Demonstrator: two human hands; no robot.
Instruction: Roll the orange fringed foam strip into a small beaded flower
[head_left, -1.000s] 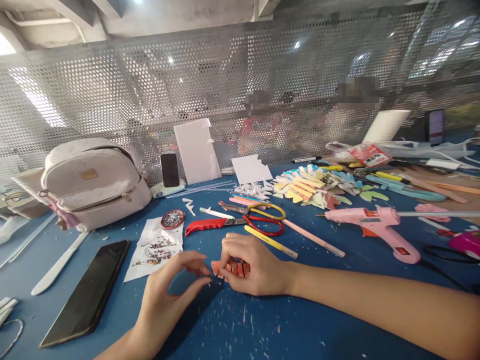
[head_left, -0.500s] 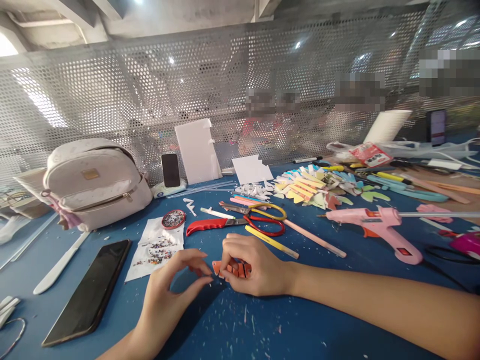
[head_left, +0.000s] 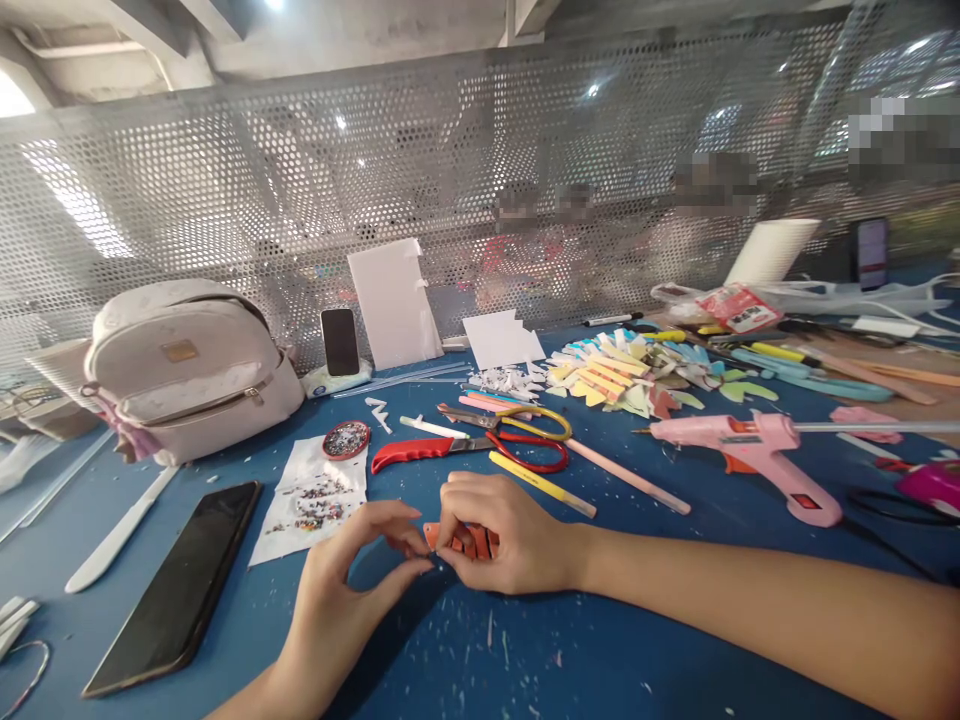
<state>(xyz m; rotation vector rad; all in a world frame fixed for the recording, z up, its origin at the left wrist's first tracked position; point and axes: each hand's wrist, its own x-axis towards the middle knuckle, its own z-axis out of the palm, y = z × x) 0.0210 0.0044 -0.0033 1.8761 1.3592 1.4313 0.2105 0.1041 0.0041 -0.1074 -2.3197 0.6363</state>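
My right hand (head_left: 506, 535) pinches a small orange fish-shaped piece with dark stripes (head_left: 472, 541); its fingers cover part of it. Just left of the piece, my left hand (head_left: 349, 580) has thumb and fingertips brought together at the piece's near end. Whatever lies between those fingertips is too small to make out. Left of my hands, a white paper (head_left: 289, 530) carries scattered tiny dark and coloured bits. On its upper corner rests a round red-rimmed dish (head_left: 346, 440) of similar small bits.
Beyond my hands lie a red-handled cutter (head_left: 420, 453), scissors (head_left: 534, 455) and a yellow pen (head_left: 541, 483). A pink glue gun (head_left: 750, 450) is at right, a phone (head_left: 176, 590) at left. Behind are a backpack (head_left: 187, 400), cut paper pieces (head_left: 615, 370) and a perforated screen (head_left: 450, 150).
My left hand has moved slightly right, its fingertips now closer to the orange piece. My right hand keeps its grip with hardly any shift.
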